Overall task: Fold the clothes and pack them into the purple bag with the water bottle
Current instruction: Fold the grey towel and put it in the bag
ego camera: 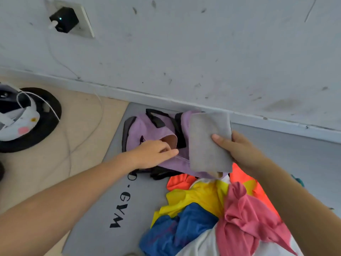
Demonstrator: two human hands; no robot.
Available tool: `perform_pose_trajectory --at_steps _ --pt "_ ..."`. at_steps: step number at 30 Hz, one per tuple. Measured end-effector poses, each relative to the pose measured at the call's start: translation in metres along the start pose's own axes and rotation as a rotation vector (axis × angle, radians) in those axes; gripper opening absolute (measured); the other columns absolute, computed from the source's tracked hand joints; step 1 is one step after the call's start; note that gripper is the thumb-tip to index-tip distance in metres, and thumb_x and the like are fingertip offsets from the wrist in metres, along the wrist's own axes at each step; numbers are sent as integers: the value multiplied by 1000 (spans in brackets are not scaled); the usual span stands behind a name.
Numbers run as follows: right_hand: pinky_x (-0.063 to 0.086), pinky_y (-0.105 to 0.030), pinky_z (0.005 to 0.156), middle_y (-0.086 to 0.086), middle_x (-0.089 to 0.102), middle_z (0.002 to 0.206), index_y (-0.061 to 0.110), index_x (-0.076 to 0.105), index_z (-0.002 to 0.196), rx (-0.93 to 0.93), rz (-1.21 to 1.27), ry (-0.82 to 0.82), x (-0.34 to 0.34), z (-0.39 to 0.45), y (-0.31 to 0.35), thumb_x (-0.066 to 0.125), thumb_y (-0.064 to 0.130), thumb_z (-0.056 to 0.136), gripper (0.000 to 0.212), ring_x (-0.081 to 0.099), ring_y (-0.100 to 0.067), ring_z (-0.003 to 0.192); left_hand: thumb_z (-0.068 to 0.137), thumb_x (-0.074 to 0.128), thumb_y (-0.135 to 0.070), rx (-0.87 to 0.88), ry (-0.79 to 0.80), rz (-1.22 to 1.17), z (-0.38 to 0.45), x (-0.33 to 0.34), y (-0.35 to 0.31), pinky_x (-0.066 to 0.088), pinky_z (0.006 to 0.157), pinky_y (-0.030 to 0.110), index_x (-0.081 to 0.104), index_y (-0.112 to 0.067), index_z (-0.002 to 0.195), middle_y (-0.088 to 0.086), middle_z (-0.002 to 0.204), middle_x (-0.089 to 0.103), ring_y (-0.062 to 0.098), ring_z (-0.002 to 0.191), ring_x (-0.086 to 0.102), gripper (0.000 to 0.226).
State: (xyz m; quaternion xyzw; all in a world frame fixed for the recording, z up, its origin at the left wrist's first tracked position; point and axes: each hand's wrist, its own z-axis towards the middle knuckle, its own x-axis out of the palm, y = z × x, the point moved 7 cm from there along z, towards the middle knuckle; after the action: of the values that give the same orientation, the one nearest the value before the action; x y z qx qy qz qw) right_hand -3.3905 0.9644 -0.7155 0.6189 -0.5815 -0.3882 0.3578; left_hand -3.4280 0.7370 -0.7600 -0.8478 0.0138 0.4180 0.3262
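A scuffed white wall (184,52) meets the floor at a pale baseboard, with a tan floor (81,130) at left and a gray mat (118,215) printed "GYM" laid against the wall. High on the wall at far left, a black plug (63,19) sits in a white outlet plate, and a thin white cable (55,58) trails down from it. Below, at the left edge, a round black base (46,122) holds a white object with a pink spot; what it is cannot be told.

On the mat near the wall lies the purple bag (147,130), with black straps and its mouth open, showing a pale lining. The left hand (155,153) reaches in from the lower left and grips the edge of the bag's opening, fingers curled on the fabric. Just right of it, the right hand (238,147) holds a folded gray cloth (208,143) over the bag, thumb on top and the other fingers hidden behind the cloth.

In front of the bag, at lower center and right, is a loose heap of clothes: orange (243,179), yellow (201,196), blue (177,230), pink (245,218) and white (203,244) pieces tangled together, unfolded. No water bottle can be made out.
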Motion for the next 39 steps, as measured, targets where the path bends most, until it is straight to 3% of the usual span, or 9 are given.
perform_pose_trajectory --at_steps 7,12,16,18,24,28,33,36,39 --pt "49 -34 84 -1 69 100 19 65 102 87 -604 42 18 48 -50 67 35 89 21 64 -24 97 74 -7 -83 -163 -111 590 -5 -1 43 28 100 43 67 -17 96 5 99 72 23 91 60 101" --pt "41 -32 71 -2 64 90 12 60 99 -60 -717 -162 14 49 -35 67 35 89 26 60 -27 89 80 18 -84 -163 -234 347 -1 -9 52 24 115 49 6 -14 154 8 161 24 26 138 40 102" --pt "51 -16 62 10 74 82 25 68 92 4 -486 199 50 42 -31 73 39 83 17 69 -3 74 80 19 -83 -110 -302 272 5 -23 55 20 119 47 -4 -17 156 5 165 -1 20 150 12 103" --pt "56 -25 74 6 74 89 24 70 98 151 -547 279 60 48 -43 72 41 83 24 71 -11 82 82 22 -80 -76 -348 237 6 -29 53 20 119 47 -6 -18 156 3 165 -8 17 151 2 100" --pt "43 -33 77 -6 66 103 16 61 106 29 -858 -23 48 67 -31 61 41 91 29 59 -28 95 90 36 -68 -69 -454 271 6 -38 51 22 118 45 4 -26 157 7 163 -15 25 150 11 85" --pt "28 -33 67 -6 53 92 21 42 79 -119 -981 -297 11 68 -4 58 38 92 26 54 -33 94 91 41 -65 -148 -501 303 6 -45 52 45 95 36 24 -32 154 13 163 0 33 111 59 73" --pt "29 -34 68 -16 53 107 19 40 86 -189 -995 -439 -14 74 12 56 35 93 24 53 -37 94 89 45 -63 -168 -602 388 9 -58 41 45 67 30 40 -27 148 15 160 13 29 80 66 69" --pt "33 -36 65 -15 47 104 14 48 95 -260 -985 -570 -16 71 26 56 34 94 21 52 -39 85 87 45 -66 -225 -569 350 18 -65 47 43 71 31 39 -31 145 10 163 3 28 103 63 68" --pt "30 -35 62 -6 38 96 11 52 105 -332 -923 -668 -11 67 41 55 32 94 24 42 -32 71 87 39 -72 -252 -405 256 32 -59 59 40 99 38 24 -31 152 -6 165 1 21 141 36 79"
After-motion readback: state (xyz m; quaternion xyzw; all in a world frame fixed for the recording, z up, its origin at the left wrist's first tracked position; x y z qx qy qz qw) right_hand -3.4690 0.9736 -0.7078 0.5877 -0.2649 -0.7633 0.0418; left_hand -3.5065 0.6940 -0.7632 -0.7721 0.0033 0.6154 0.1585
